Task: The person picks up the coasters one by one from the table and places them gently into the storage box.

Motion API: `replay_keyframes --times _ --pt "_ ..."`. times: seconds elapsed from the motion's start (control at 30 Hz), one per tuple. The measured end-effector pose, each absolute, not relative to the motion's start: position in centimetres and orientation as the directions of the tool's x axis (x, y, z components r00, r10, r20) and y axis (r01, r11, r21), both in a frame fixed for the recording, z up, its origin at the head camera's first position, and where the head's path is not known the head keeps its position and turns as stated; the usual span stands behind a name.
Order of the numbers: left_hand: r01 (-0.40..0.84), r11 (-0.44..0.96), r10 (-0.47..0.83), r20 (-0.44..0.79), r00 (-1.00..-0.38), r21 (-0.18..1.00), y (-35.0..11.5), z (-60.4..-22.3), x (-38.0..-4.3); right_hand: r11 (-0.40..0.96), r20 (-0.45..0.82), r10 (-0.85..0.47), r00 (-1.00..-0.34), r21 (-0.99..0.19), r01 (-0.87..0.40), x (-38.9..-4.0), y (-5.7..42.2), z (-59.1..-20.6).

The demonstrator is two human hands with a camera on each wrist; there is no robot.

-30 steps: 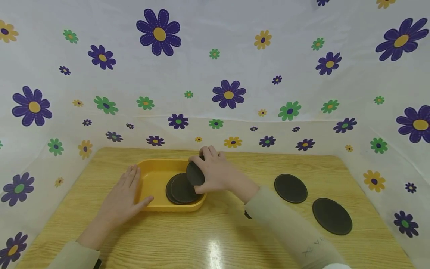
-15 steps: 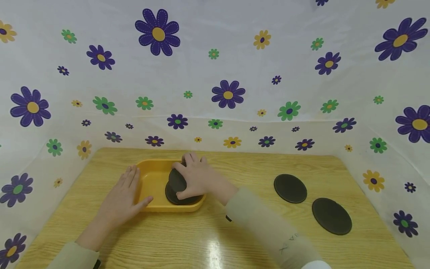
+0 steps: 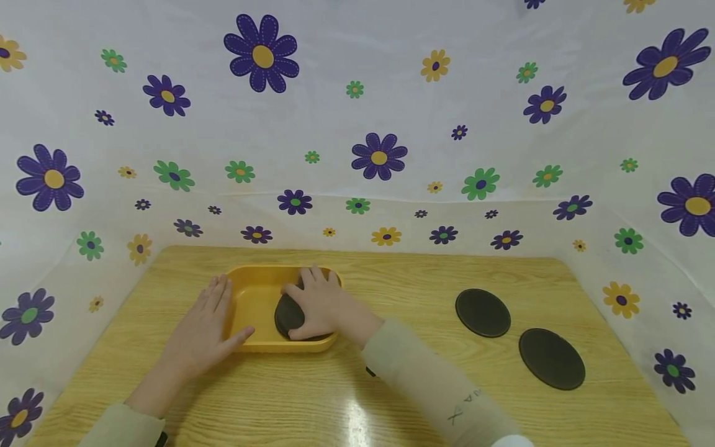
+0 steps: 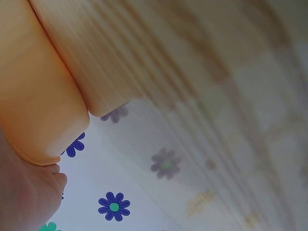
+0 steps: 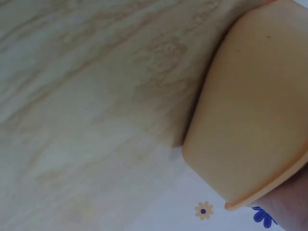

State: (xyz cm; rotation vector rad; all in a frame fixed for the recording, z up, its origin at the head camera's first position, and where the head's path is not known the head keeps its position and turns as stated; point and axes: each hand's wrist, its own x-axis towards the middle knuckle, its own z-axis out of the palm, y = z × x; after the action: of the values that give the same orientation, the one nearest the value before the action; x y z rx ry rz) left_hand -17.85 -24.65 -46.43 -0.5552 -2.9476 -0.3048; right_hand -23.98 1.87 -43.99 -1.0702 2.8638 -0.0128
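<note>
A yellow tray [image 3: 256, 313] with rounded corners stands at the back left of the table. My left hand [image 3: 198, 329] rests flat along its left end, fingers straight and thumb over the front rim. Inside the tray's right part, my right hand [image 3: 320, 305] grips a round black coaster [image 3: 288, 315], low over the other coasters there, which the hand mostly hides. In the left wrist view the tray's outer wall [image 4: 43, 91] shows beside part of the left hand [image 4: 31, 199]. The right wrist view has the tray's wall [image 5: 255, 101], with a bit of the right hand [image 5: 288, 202] at its rim.
Two more black coasters, one farther back [image 3: 483, 313] and one nearer [image 3: 552, 359], lie flat and apart on the right side of the wooden table [image 3: 279, 397]. A white cloth with flowers [image 3: 335, 118] hangs behind the table and along both sides.
My right hand has moved left and down into the tray with the coaster, which has gone from tilted over the pile to lying low on it. The left hand stays put.
</note>
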Motion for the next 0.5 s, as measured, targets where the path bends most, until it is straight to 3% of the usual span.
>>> replay_keyframes --times 0.5 --pt "0.38 0.907 0.346 0.193 -0.918 0.183 -24.89 -46.86 -17.83 0.758 -0.091 -0.646 -0.758 0.044 -0.651 -23.39 1.66 -44.4"
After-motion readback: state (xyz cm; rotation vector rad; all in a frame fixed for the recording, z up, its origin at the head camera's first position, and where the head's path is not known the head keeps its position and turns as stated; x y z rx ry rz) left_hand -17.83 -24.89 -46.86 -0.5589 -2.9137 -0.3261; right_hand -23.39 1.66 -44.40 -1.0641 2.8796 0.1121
